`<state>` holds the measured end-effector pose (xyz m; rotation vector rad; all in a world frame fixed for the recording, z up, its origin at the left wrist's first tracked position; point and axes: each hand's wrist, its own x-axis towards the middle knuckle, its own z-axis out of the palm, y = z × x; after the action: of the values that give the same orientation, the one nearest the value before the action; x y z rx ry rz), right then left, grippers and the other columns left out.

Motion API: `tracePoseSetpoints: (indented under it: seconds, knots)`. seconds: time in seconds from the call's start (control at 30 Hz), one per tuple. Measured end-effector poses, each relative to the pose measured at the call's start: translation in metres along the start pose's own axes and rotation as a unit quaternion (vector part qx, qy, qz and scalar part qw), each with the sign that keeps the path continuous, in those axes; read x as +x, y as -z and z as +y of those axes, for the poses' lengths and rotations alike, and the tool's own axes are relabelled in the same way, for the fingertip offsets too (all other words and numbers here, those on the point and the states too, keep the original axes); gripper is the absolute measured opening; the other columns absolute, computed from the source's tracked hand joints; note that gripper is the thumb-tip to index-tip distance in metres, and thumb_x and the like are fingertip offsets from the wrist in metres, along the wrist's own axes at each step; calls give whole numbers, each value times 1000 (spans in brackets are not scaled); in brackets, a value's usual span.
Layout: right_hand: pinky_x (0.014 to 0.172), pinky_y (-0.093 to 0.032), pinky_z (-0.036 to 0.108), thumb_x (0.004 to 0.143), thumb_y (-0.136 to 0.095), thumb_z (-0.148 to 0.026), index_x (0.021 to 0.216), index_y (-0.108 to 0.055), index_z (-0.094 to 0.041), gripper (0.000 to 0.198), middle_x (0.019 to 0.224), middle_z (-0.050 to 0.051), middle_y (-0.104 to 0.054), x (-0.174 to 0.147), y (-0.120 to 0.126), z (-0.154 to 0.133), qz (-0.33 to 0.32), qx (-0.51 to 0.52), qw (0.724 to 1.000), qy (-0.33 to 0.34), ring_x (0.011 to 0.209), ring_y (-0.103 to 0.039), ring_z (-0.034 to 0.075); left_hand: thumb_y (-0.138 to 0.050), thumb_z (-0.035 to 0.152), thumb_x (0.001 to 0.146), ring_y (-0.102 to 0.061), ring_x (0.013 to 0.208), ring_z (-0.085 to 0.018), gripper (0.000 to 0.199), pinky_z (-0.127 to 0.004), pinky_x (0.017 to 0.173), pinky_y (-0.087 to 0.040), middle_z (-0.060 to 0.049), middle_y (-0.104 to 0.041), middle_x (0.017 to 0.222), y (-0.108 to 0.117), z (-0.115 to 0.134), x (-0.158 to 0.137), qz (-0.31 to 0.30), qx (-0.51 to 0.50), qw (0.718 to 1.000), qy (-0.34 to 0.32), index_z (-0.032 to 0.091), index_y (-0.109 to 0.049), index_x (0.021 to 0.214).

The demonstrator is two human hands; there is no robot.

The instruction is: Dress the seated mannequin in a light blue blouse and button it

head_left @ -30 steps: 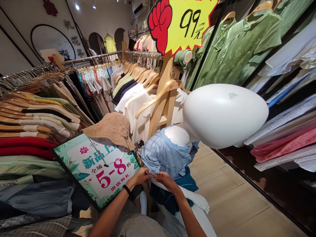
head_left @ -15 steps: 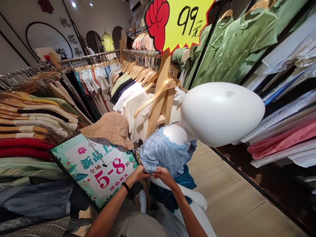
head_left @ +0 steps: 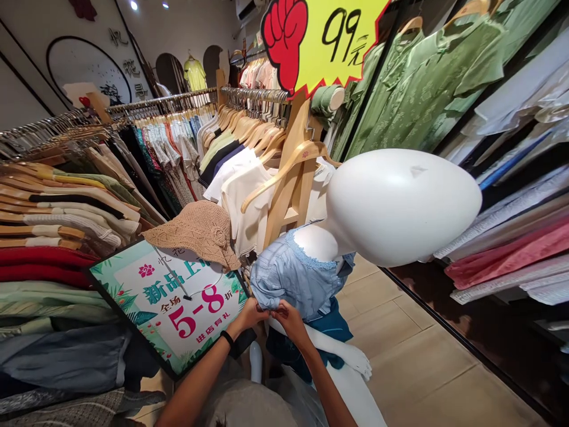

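A white mannequin (head_left: 402, 207) with a smooth egg-shaped head wears a light blue blouse (head_left: 291, 279) with lace at the neckline and dark teal shorts (head_left: 329, 326). My left hand (head_left: 251, 314), a black band on its wrist, pinches the edge of the blouse's sleeve. Beside it, my right hand (head_left: 287, 314) grips the same sleeve edge with fingers closed. Both hands are close together at the mannequin's upper arm. Its white hand (head_left: 358, 360) hangs lower, right of my right forearm.
A sale sign (head_left: 178, 308) stands at the left with a tan knitted hat (head_left: 200, 231) over its top. Behind are racks of clothes and a wooden hanger (head_left: 288, 169). A yellow price sign (head_left: 338, 41) is overhead. Green garments (head_left: 427, 89) hang at right above the tiled floor (head_left: 427, 356).
Both hands stay on the sleeve edge, with small shifts of the fingers. The sleeve cloth is slightly rearranged between them. The view has moved very little.
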<state>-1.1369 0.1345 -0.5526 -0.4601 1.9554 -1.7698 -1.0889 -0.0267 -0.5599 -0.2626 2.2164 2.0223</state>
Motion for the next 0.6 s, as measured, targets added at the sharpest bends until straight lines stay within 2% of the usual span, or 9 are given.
tracePoseSetpoints:
  seconds: [0.13,0.23,0.4,0.5,0.6]
  knots:
    - [75,-50,35,69,-72,-54,81,-57,-22,38,73,1,-64,0,1,-2,-3,16,1000,-4,78,-63,22,-70,49,66,-50,56,-12,36,-29,60,-47,0,-58,59,-2,-7,1,9,-79,996,48,15,-62,64]
    - [77,-51,36,66,-75,-53,82,-57,-22,40,73,1,-64,2,2,-1,-18,34,999,-18,79,-63,22,-72,52,66,-57,60,-13,42,-30,63,-50,-5,-65,67,-5,-10,-1,40,-114,991,62,11,-67,73]
    - [80,-51,37,64,-78,-48,85,-58,-21,40,78,1,-66,5,3,5,-38,65,997,-26,81,-63,21,-71,50,68,-61,64,-15,42,-29,60,-52,-5,-68,77,-17,-12,-4,115,-138,983,45,12,-65,84]
    - [83,-51,38,64,-79,-47,87,-58,-22,40,75,0,-65,6,4,9,-41,92,994,-32,79,-64,21,-73,50,67,-63,66,-17,44,-30,58,-53,-3,-67,79,-24,-12,-6,129,-160,977,56,15,-61,91]
    - [82,-51,38,61,-81,-48,88,-57,-23,44,74,-1,-65,7,2,16,-21,120,991,-59,80,-65,21,-80,43,65,-65,67,-17,44,-33,65,-56,0,-66,76,-31,-18,-7,150,-290,937,122,18,-57,92]
